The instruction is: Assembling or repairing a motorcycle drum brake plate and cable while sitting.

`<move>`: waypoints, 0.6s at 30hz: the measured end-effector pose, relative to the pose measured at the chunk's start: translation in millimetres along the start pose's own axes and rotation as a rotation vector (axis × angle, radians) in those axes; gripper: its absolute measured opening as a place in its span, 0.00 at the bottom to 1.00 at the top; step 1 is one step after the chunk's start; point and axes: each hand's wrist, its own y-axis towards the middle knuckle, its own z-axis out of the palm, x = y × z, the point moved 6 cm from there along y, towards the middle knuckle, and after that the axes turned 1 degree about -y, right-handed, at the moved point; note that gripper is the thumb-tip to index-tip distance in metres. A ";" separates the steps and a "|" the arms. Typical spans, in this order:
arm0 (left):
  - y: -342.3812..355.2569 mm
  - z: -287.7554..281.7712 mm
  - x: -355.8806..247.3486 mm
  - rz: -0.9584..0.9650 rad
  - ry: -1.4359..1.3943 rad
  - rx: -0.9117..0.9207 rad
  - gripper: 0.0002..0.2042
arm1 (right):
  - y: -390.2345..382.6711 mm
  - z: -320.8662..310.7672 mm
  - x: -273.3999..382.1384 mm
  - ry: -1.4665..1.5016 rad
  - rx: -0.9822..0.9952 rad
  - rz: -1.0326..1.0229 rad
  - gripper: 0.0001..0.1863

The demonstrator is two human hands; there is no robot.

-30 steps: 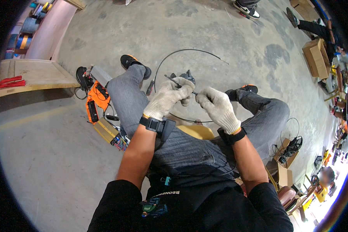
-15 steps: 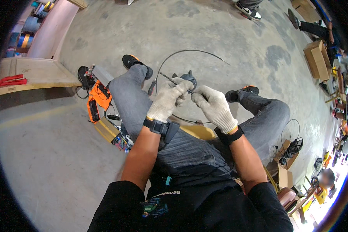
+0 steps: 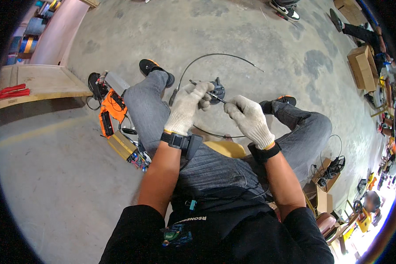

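Note:
Both my hands wear off-white knit gloves. My left hand (image 3: 188,104) is closed around a thin dark rod-like cable piece (image 3: 218,99), whose tip sticks out past the fingers at upper left. The other end of the piece is pinched by my right hand (image 3: 247,115), with a short stretch showing between the hands. Just beyond, a dark round fitting (image 3: 218,89) rests on the floor, partly hidden by my left glove. A black cable (image 3: 215,54) curves over the floor around it. Beside my left glove lies a dark grip-shaped piece (image 3: 173,97).
At left are an orange-and-black pack (image 3: 113,109), a yellowish metal box with wires (image 3: 121,146) and a wooden table (image 3: 53,90) with red tools (image 3: 12,91). Cardboard boxes (image 3: 362,68) stand at right. Another person's shoe (image 3: 284,10) shows at the far side.
My right hand has moved slightly right, away from my left, so more of the cable piece shows between them. My left hand has pulled slightly left.

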 end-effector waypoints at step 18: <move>-9.8 24.9 1.9 -0.036 0.113 0.232 0.13 | -0.9 7.0 3.0 0.035 -0.028 -0.003 0.10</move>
